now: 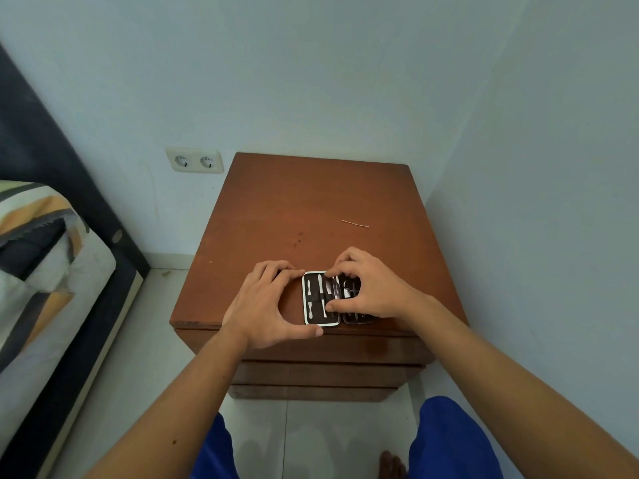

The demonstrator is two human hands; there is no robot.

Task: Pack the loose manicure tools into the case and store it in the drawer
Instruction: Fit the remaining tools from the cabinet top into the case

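Open manicure case (pixel 321 299) near front edge of wooden counter (pixel 311 202).
Left hand (pixel 266 305) fingers spread, bracing case's left side; right hand (pixel 370 288) fingers curled, pinching tools inside.

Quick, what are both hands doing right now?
Left hand: open, fingers braced against the left edge of the open case.
Right hand: fingertips pressing on a tool in the case; a grip cannot be told.

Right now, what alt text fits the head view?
Two bare hands work on an open manicure case near the front edge of a brown wooden nightstand: left hand steadies it, right hand seats a tool.
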